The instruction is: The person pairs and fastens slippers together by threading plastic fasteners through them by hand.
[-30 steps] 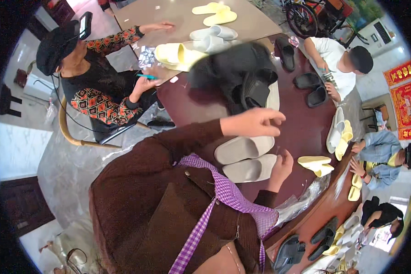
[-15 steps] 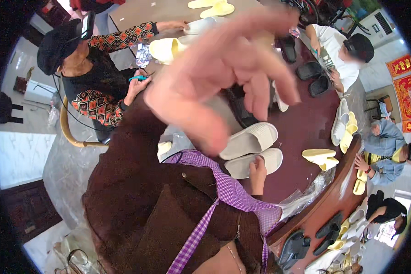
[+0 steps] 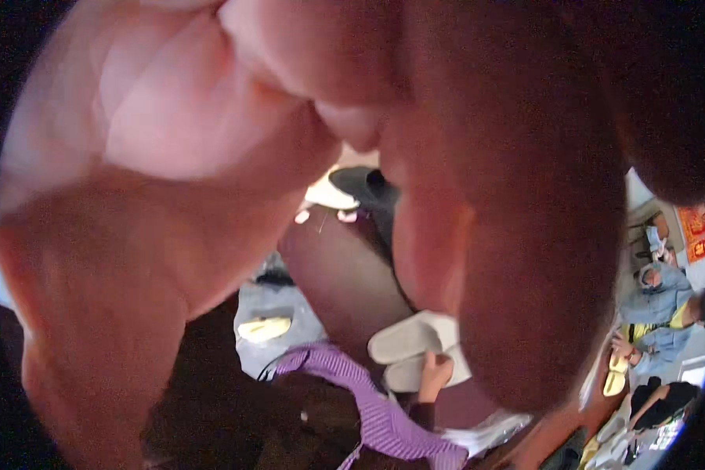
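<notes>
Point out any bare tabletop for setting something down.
The main bare patch of tabletop lies between the black footwear and the beige slippers, with small pale scraps at its far end. A narrower strip separates those slippers from the clear plastic. It's crowded where the right hand meets the slippers; the left hand hides much else.

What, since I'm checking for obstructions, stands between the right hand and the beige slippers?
Nothing visible: the right hand appears to rest on the beige slippers. The left hand, large in the foreground, only blocks the view, covering part of their right end.
</notes>
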`<action>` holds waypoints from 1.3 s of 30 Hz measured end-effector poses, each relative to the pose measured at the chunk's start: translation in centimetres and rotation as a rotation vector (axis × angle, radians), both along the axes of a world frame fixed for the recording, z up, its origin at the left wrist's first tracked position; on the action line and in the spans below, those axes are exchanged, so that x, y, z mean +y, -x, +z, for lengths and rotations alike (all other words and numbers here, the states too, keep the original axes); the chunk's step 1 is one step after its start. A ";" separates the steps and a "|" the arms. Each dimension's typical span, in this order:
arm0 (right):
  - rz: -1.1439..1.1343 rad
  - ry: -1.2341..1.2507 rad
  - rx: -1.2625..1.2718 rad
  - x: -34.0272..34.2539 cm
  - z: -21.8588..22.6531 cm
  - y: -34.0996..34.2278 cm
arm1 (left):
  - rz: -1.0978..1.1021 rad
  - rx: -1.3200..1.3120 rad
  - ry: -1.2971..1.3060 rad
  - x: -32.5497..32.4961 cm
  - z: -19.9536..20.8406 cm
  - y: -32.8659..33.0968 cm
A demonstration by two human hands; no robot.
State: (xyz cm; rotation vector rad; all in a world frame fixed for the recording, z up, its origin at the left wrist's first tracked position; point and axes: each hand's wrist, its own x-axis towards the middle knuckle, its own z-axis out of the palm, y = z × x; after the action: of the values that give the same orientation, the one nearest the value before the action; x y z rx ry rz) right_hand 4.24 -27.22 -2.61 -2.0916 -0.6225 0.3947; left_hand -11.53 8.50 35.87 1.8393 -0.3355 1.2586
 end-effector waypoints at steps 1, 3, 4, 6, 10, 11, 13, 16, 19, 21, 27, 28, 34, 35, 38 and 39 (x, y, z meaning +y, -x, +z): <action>-0.008 0.067 -0.051 -0.2 -0.3 -0.1 | 0.015 0.017 0.037 -1.4 -1.1 0.9; -0.005 0.126 -0.185 0.5 -2.5 -1.8 | 0.053 0.054 0.122 -5.2 -3.6 4.0; -0.003 0.108 -0.269 0.0 -3.9 -2.1 | 0.069 0.075 0.161 -7.3 -4.4 6.0; -0.097 0.254 -0.046 4.2 1.4 -0.8 | 0.112 0.111 0.180 -9.3 -4.6 10.8; -0.121 0.410 -0.218 2.0 -1.2 -3.6 | 0.178 0.121 0.230 -12.7 -6.1 15.1; -0.109 0.417 -0.192 1.5 -0.9 -3.5 | 0.212 0.154 0.233 -13.3 -5.3 14.2; -0.170 0.251 -0.221 0.4 1.3 -3.0 | 0.250 0.186 0.251 -12.2 -5.0 12.2; -0.234 0.101 -0.202 -1.9 4.7 -2.4 | 0.290 0.225 0.253 -2.9 -4.1 18.8; -0.221 0.022 -0.185 -4.9 5.1 -5.0 | 0.368 0.230 0.323 -6.6 -5.6 11.3; -0.231 0.319 -0.430 -9.2 4.4 -8.2 | 0.365 0.290 0.351 -6.8 -4.6 15.0; -0.306 0.594 -1.033 -31.3 12.3 -25.2 | 0.338 0.380 0.358 -8.5 -4.6 12.0; -0.524 0.826 -0.872 -28.6 17.0 -24.8 | 0.383 0.395 0.349 -8.7 -5.0 12.3; -0.752 0.612 -1.186 -33.4 22.5 -24.4 | 0.449 0.703 0.443 -2.5 -14.3 5.6; -0.761 0.544 -0.983 -30.0 22.3 -22.5 | 0.535 0.753 0.413 0.1 -18.6 5.2; -0.581 0.430 -0.664 -24.0 17.2 -19.4 | 0.901 0.804 0.283 7.8 -29.2 3.6; -0.195 0.263 -0.933 -23.1 13.9 -19.1 | 0.978 0.847 0.259 9.1 -31.2 3.1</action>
State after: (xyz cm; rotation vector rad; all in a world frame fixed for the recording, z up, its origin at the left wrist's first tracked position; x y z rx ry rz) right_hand 23.34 -50.33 11.32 -2.5157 -0.9045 -0.6966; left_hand -14.65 17.58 4.70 2.1493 1.2468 0.8700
